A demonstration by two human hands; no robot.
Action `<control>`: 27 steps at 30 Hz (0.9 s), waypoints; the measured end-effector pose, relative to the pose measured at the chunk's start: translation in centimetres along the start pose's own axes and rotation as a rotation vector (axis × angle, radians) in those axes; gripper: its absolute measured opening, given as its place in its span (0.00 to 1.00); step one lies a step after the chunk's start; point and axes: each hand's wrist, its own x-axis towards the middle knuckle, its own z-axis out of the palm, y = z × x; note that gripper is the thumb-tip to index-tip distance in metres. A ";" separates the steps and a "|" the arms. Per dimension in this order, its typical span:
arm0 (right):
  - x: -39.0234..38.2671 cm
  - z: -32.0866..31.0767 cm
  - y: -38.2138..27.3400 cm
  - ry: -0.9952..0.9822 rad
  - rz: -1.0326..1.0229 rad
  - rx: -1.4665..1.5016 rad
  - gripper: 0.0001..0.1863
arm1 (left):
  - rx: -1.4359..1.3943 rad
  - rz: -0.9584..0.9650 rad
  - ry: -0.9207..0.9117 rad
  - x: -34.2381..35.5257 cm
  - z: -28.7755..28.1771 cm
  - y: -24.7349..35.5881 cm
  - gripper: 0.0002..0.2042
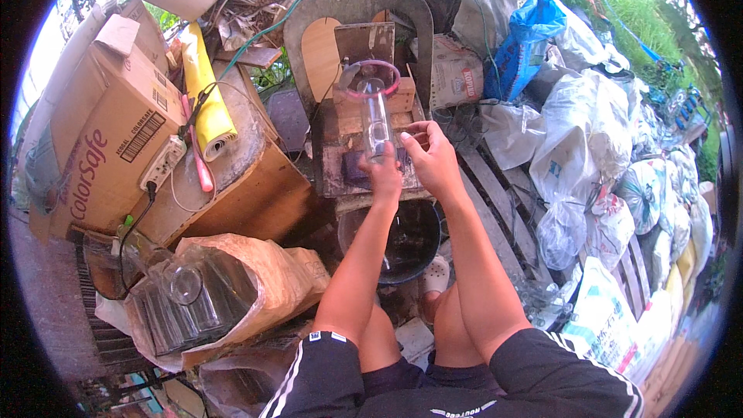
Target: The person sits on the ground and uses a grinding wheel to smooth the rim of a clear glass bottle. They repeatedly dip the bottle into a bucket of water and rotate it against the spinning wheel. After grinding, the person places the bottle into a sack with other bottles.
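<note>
My left hand (383, 178) is closed around the lower end of a clear glass bottle (376, 120), whose narrower end points away from me. Just right of the bottle is my right hand (433, 159), its fingers apart and slightly bent, the thumb close to the glass; no object shows in it. A pinkish-purple ring (398, 77) appears around or behind the bottle's far end; which of the two I cannot tell. Beyond my hands, a wooden rig with an upright board (375, 40) rests on a worn grey plastic chair (422, 19).
A dark basin (414, 251) sits below my forearms. At left, a brown paper sack (290, 271) holds several clear glass pieces (197, 306). A wooden cabinet (259, 201) carries a power strip (164, 161), a yellow roll (205, 101) and a cardboard box (116, 124). Plastic sacks (580, 131) line the right.
</note>
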 end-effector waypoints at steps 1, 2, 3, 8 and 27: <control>0.0 0.1 0.1 0.001 -0.001 -0.004 0.20 | 0.151 0.099 0.085 0.1 0.0 -0.3 0.43; 0.1 0.2 0.2 0.005 -0.009 -0.008 0.20 | 0.293 0.220 0.128 0.3 0.1 -0.6 0.43; 0.1 0.3 0.2 0.004 -0.012 -0.015 0.20 | 0.438 0.289 0.187 0.4 0.1 -0.9 0.44; 0.0 0.3 0.2 0.007 0.001 0.038 0.20 | 0.081 -0.128 -0.041 -0.2 -0.4 0.0 0.40; 0.1 0.1 0.4 -0.005 0.008 -0.002 0.21 | 0.001 -0.083 -0.048 -0.5 -0.5 0.8 0.39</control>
